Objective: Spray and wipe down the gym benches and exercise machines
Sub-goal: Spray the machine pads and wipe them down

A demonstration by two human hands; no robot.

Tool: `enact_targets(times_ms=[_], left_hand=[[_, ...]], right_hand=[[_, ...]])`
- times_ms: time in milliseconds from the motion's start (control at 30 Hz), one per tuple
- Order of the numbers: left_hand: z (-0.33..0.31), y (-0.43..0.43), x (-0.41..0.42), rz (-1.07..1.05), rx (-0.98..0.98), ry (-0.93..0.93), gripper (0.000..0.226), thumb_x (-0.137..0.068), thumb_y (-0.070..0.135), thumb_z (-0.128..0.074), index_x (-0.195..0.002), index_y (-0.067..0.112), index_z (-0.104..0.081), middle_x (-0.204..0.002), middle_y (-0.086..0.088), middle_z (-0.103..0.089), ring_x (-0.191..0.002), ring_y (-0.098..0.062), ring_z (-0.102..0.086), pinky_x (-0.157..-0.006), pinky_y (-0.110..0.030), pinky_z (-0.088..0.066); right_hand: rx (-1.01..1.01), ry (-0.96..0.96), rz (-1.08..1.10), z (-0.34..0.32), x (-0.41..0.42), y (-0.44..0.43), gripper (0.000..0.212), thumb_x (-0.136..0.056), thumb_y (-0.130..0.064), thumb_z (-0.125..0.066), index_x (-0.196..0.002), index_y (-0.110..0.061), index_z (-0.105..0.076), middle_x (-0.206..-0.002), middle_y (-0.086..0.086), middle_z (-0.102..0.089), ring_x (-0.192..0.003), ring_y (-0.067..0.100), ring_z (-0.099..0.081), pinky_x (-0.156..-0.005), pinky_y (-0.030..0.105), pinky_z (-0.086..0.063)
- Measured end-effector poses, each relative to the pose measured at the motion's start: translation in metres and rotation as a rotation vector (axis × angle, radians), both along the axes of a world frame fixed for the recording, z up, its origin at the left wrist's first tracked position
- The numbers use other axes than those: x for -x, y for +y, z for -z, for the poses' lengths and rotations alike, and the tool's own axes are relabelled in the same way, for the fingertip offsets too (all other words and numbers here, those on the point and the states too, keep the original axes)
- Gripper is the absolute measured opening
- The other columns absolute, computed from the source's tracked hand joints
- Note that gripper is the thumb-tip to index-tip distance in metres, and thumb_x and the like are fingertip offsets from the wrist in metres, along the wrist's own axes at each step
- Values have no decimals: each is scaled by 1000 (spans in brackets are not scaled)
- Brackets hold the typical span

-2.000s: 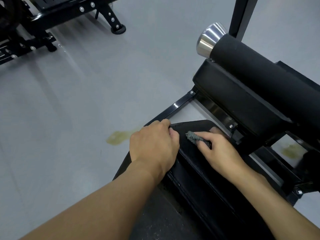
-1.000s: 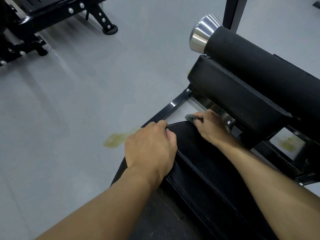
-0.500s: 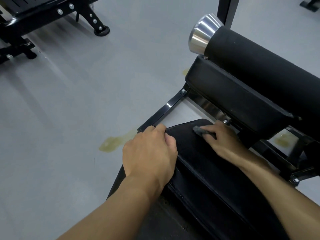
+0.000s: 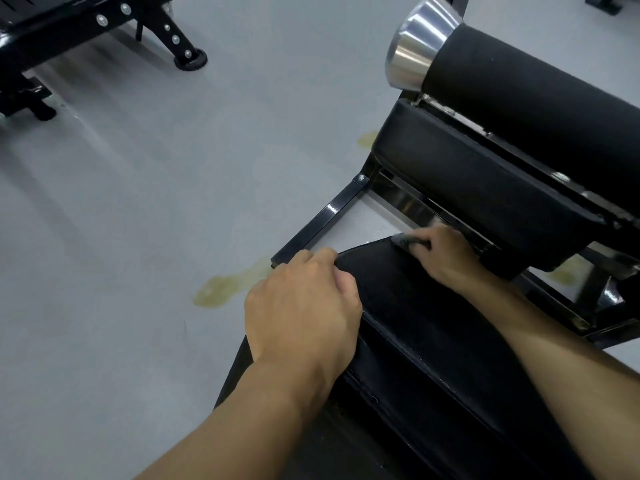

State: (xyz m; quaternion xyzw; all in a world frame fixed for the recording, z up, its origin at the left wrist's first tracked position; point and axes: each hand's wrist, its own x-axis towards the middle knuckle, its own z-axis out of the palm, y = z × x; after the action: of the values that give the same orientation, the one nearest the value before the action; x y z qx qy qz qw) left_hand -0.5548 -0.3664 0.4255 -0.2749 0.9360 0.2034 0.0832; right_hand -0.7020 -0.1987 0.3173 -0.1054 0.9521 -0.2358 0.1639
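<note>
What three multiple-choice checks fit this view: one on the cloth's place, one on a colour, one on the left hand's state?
1. Where is the grey cloth?
A) on the roller's chrome cap
B) at the far end of the seat pad
C) on the other bench

2. What colour is the floor stain?
A) red
B) blue
C) yellowish-green

3. What is the left hand doing?
A) gripping the pad's left edge
B) hanging free
C) holding a spray bottle

Answers:
1. B: the right hand holds the cloth against the pad's far end.
2. C: the patch shows yellowish-green on grey.
3. A: its fingers curl over the pad's edge.
</note>
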Motion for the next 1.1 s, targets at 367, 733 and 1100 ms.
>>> enact_targets(times_ms=[367,733,1100], left_hand=[[-2,0,-1,11,-7,-4,36,-97,33,-28,-113,35,-60,-107,10,-64,-96,-15,-59,-78,-32,-43],[-3,-2,-2,33,-14,-3,41,-95,32,-28,-121,39,-58,-109,14,-63,-98,-12,-57,-79,-29,-41],[-2,-3,-2,59,-9,-1,50,-91,33,-24,-129,43,-55,-115,17,-61,-100,-9,-56,-78,-28,-39]], right_hand=[[-60,-33,31,15,10,8,26,-99,-29,-57,-121,-26,-71,-110,8,-66,-106,31,-61,-90,34,-48],[-90,-97,79,23,27,11,27,-100,-30,-54,-123,-26,-68,-111,3,-67,-109,26,-60,-91,32,-45],[-122,-129,93,28,35,19,27,-102,-24,-52,-122,-13,-67,-120,14,-67,-112,28,-58,-84,26,-39]])
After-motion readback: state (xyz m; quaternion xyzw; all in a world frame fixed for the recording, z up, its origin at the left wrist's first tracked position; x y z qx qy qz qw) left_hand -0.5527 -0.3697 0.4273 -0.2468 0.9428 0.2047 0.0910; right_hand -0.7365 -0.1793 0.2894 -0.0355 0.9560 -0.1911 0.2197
